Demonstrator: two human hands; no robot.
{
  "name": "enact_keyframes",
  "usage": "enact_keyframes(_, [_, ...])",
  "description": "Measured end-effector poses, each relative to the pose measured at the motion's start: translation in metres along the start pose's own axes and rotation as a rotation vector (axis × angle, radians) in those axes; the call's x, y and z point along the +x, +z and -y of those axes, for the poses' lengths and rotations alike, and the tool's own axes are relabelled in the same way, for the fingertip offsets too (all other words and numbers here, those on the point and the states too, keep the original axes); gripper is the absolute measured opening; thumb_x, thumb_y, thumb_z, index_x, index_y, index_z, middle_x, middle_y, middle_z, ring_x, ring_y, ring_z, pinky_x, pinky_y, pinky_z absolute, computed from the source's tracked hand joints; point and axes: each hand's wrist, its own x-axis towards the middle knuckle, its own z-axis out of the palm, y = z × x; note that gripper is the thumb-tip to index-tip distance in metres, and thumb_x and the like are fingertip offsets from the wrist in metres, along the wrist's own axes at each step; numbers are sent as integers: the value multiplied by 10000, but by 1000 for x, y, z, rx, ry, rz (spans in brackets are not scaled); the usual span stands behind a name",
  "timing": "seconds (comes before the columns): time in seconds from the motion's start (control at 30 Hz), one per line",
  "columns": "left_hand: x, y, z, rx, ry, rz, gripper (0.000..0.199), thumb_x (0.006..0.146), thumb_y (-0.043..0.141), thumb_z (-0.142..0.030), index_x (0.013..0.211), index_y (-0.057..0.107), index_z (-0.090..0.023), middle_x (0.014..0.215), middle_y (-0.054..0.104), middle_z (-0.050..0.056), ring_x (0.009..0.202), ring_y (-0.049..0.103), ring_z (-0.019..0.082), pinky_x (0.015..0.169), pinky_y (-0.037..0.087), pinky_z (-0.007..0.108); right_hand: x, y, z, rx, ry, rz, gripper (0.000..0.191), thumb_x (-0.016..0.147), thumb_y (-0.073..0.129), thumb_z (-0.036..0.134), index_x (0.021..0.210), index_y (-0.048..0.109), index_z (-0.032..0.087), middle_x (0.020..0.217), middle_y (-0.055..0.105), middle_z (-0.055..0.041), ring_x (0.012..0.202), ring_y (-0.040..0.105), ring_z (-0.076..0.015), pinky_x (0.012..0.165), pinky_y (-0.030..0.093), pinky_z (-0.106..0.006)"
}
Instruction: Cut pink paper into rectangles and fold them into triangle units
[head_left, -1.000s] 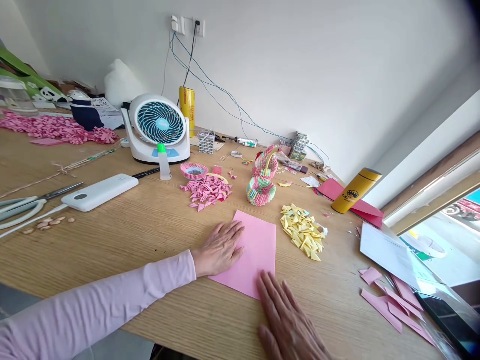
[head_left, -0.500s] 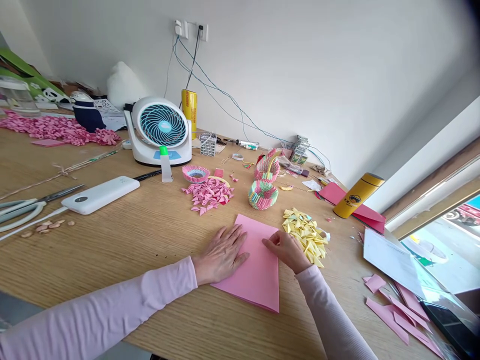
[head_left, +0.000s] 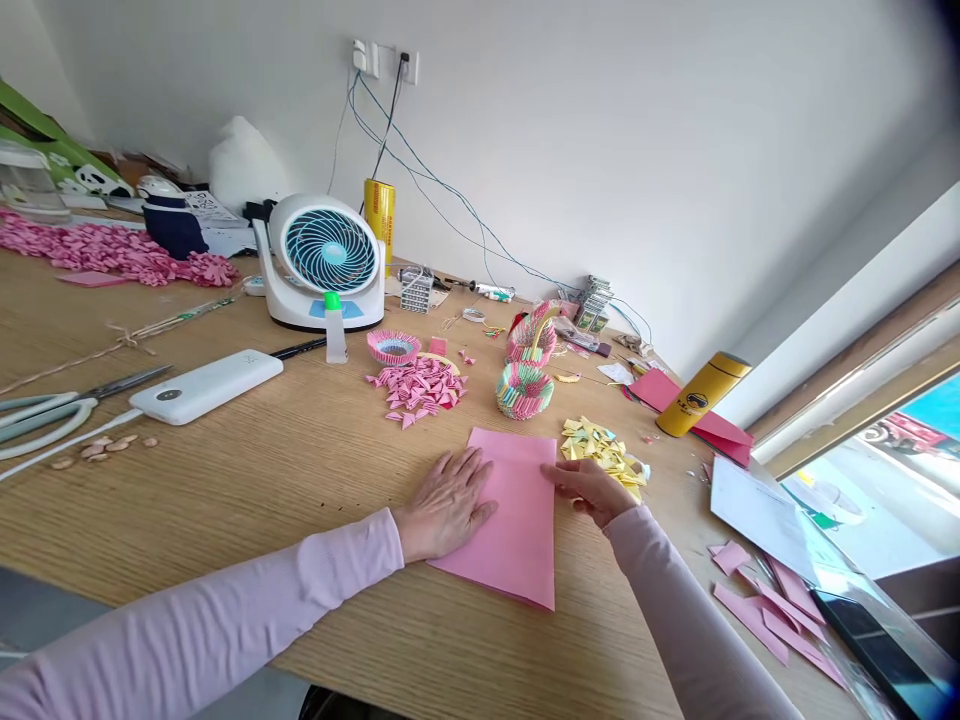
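Resting palm down with its fingers slightly spread, the left hand [head_left: 448,505] lies on the left part of a plain pink rectangular sheet of paper [head_left: 517,540], which is on the light wood-grain table [head_left: 337,480] in front of the person. The sheet looks layered along its near edge. The right hand [head_left: 592,488] is at the upper part of the sheet's right edge, its fingers drawn close together and the fingertips touching the paper there; whether they pinch it or only press on it, I cannot tell. Both forearms are in pale lilac sleeves. Just beyond the right hand, and partly covered by it, is a heap of small folded yellow paper pieces [head_left: 600,445]. Past the sheet's far edge stands a round bowl of folded pink, green and yellow paper [head_left: 523,392]; to its left lies a pile of small folded pink paper pieces [head_left: 420,388], with a shallow pink-and-white pleated paper dish [head_left: 394,347] just behind it. Farther back on the left is a white desk fan with blue blades [head_left: 330,255], and before it a small clear bottle with a green cap [head_left: 335,335]. Well to the right, cut pink paper strips [head_left: 757,612] lie near a dark flat phone [head_left: 877,640].
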Motion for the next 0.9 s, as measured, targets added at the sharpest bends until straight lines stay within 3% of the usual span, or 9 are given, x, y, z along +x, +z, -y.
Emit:
enact_keyframes(0.07, [2,-1,1,-135,-40,-50,596,952,340,-454,1432,319,-100,1518,290,198,1423,210,301,1132,159,490,-9,1,3,76,-72,43,350,641,760,473,631,601,161,559,574,7,446,452,-85,376,308,-196])
enact_keyframes(0.13, [7,-7,3,-416,-131,-184,677,905,461,-473,1437,273,-99,1521,261,220,1423,201,306,1127,190,480,-16,4,9,157,-167,71,375,668,727,535,712,638,174,654,637,-4,551,543,-117,455,410,-208])
enact_keyframes(0.2, [13,-16,5,-833,-228,-306,737,844,576,-481,1414,275,-125,1477,333,229,1360,331,307,1066,315,451,-22,7,15,230,-249,94,406,709,679,580,860,661,203,760,684,-7,641,597,-143,531,474,-233])
enact_keyframes(0.23, [15,-22,6,-1050,-255,-324,725,822,613,-477,1385,305,-141,1420,414,222,1279,439,297,994,396,423,-24,8,17,259,-279,104,418,727,662,588,918,661,216,785,696,-7,654,608,-149,550,487,-244])
enact_keyframes(0.3, [18,-32,8,-1246,-253,-294,589,835,588,-497,1273,424,-140,1196,597,177,999,616,247,779,502,345,-26,9,21,305,-324,121,416,745,661,574,966,663,221,778,709,-10,636,611,-150,555,493,-252])
enact_keyframes(0.4, [19,-39,9,-1282,-226,-256,453,816,588,-530,961,587,-100,806,638,68,646,570,148,560,449,251,-24,12,22,386,-376,137,386,756,688,527,987,682,219,772,726,-21,613,620,-161,535,489,-259])
enact_keyframes(0.53, [21,-41,5,-1268,-227,-321,421,744,664,-520,669,509,-136,603,440,-39,528,367,74,469,292,195,-21,16,20,507,-456,100,339,795,675,485,1019,697,231,849,751,-34,699,668,-214,557,514,-300])
enact_keyframes(0.67, [26,-50,-2,-1185,-144,-395,499,801,611,-481,580,268,-193,585,218,-64,540,198,64,480,155,212,-24,17,15,580,-463,42,329,794,695,448,1048,700,240,913,759,-42,795,686,-251,597,539,-325])
enact_keyframes(0.9, [29,-61,-13,-1031,-111,-428,478,843,556,-448,582,245,-196,590,202,-54,548,187,74,494,130,239,-27,16,1,647,-439,-7,287,803,697,420,1028,715,242,967,755,-47,808,685,-243,629,547,-331])
